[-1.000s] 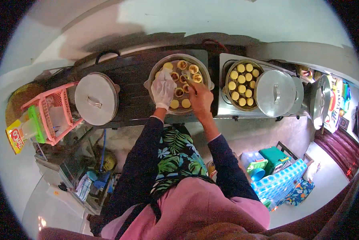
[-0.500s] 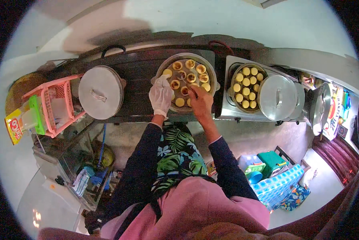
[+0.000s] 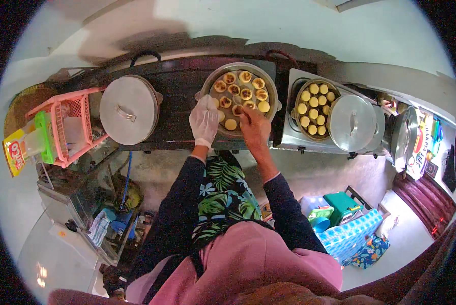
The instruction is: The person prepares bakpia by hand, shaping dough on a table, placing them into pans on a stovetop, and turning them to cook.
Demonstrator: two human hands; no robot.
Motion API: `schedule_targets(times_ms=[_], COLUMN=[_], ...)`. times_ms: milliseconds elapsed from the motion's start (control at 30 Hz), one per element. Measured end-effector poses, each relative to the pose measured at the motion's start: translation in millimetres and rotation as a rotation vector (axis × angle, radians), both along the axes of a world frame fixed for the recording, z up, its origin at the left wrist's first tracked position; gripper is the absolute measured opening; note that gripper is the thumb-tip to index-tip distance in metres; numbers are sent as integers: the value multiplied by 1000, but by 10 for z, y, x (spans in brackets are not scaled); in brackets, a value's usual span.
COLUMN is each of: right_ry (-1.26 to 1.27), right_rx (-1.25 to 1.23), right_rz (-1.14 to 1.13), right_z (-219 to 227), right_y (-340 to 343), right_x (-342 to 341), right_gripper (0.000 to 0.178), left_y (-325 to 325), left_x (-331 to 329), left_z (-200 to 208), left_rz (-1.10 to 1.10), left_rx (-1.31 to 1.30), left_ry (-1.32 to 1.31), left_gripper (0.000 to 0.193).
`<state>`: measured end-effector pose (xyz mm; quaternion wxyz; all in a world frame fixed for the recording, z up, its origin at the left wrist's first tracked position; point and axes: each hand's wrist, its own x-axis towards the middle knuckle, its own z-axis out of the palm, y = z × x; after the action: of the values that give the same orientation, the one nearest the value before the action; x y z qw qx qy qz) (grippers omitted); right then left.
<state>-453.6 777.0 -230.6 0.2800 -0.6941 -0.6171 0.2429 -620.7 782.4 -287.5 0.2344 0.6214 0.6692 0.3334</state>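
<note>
Small round cakes (image 3: 246, 94) lie in a wide round metal pan (image 3: 275, 91) on the dark stove in front of me. Several have dark browned tops; others, mostly toward the near side and right, are pale yellow. My left hand (image 3: 204, 122), in a thin clear plastic glove, is over the pan's left rim, its fingers stretched forward beside the cakes and nothing visible in them. My bare right hand (image 3: 256, 127) reaches over the near right part of the pan, closed around a small tool with a dark handle (image 3: 246, 120). The tool's working end is hidden.
On the left stands a lidded pot (image 3: 128, 109), beside a pink plastic basket (image 3: 83, 122). To the right, a silver stove (image 3: 295, 81) carries a second pan of pale cakes (image 3: 313, 109); a metal lid (image 3: 353, 123) overlaps its right side. Below right are a green box (image 3: 342, 207) and blue-patterned cloth (image 3: 350, 231).
The whole view has shifted slightly. A cake near my right fingers that looked pale now shows a browned top. Both hands stay at the same pan.
</note>
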Motion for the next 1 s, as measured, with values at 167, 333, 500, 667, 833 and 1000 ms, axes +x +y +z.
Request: schedule_targets(times_ms=[167, 333, 500, 667, 833, 1000], right_ry=[-73, -87, 38, 88, -36, -26], right_rx=[-100, -41, -43, -80, -106, -88], right_rz=[78, 44, 57, -66, -51, -76], right_z=[-145, -106, 110, 177, 63, -174], right_y=[0, -69, -238, -527, -587, -514], right_x=[-54, -298, -353, -160, -212, -353], right_gripper=[20, 18, 19, 22, 21, 22], left_y=[-204, -388, -464, -464, -471, -308], left_x=[-133, -292, -274, -242, -197, -39], left_z=[207, 22, 138, 127, 87, 114], left_rz=[-25, 89, 93, 81, 187, -113], left_rx=[-112, -113, -153, -85, -171, -276], left_ry=[6, -337, -154, -34, -389, 281], left_gripper=[36, 37, 37, 35, 32, 35])
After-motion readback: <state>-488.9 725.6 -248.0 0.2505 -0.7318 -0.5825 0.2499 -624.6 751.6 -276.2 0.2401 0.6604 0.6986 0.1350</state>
